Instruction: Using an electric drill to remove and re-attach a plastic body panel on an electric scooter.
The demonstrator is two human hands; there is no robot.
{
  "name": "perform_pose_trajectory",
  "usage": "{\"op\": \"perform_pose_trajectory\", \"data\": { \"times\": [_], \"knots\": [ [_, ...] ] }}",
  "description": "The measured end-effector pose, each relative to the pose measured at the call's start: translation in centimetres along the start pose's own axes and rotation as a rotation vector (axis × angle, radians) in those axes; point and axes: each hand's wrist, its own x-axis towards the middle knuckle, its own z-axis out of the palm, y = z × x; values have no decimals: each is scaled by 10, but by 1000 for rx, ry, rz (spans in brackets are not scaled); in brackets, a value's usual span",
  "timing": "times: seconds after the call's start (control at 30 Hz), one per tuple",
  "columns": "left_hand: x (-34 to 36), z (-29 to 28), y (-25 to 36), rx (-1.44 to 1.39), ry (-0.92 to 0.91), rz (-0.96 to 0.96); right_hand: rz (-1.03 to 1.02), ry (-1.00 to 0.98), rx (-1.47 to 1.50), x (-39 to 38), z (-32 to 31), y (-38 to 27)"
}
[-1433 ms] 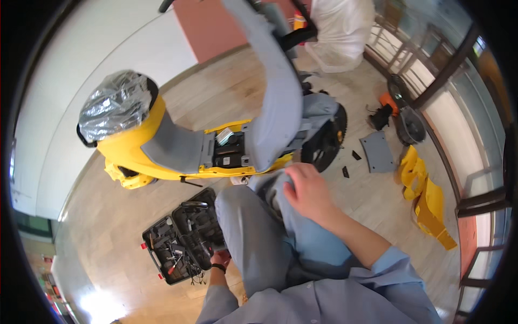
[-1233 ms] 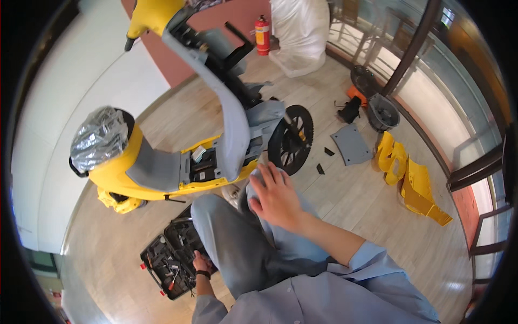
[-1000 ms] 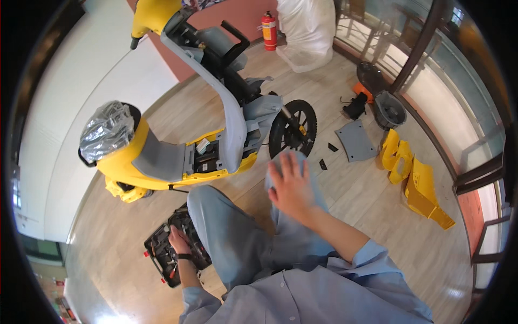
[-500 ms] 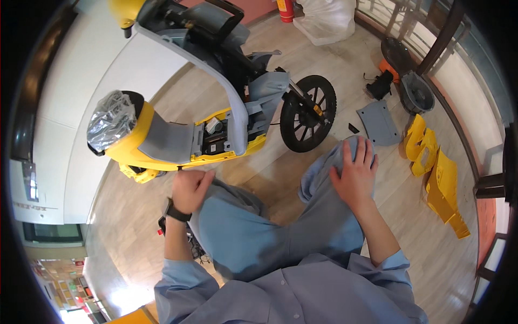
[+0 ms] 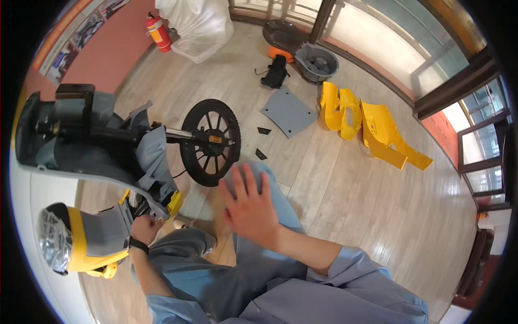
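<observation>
My left hand (image 5: 144, 230), with a dark watch on its wrist, is curled closed above my left knee, beside the yellow and grey scooter (image 5: 105, 229). Its fingers point down, so whatever they may hold is hidden. My right hand (image 5: 250, 208) lies open with spread fingers on my right knee. The scooter stands at the left with its footboard area uncovered, showing dark parts inside. Clear plastic wrap (image 5: 54, 237) covers the end of its seat. Its black front wheel (image 5: 210, 142) stands just beyond my right knee.
On the floor lie a grey flat panel (image 5: 288, 112), two small black pieces (image 5: 261, 154), a black pouch-like item (image 5: 275, 72), a grey tub-shaped part (image 5: 317, 63) and yellow body panels (image 5: 386, 129). A fire extinguisher (image 5: 158, 33) and a white plastic bag (image 5: 197, 27) stand along the back.
My view has swung to the right, so the scooter sits further left. My left hand has its fingers curled more tightly. My right hand stays on the knee.
</observation>
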Motion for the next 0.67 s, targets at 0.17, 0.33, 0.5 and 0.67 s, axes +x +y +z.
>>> {"op": "perform_pose_trajectory", "data": {
  "times": [0.17,0.33,0.5,0.67],
  "knots": [
    [23,-16,-2,-256,58,-36,31,-38,-1,7,1,-7],
    [13,-22,-14,-130,79,-266,26,2,-134,8,2,27],
    [-11,-26,-38,-107,120,-424,-26,34,-159,9,-4,55],
    [-2,-6,-35,-83,41,-299,22,11,-155,7,1,55]
  ]
}}
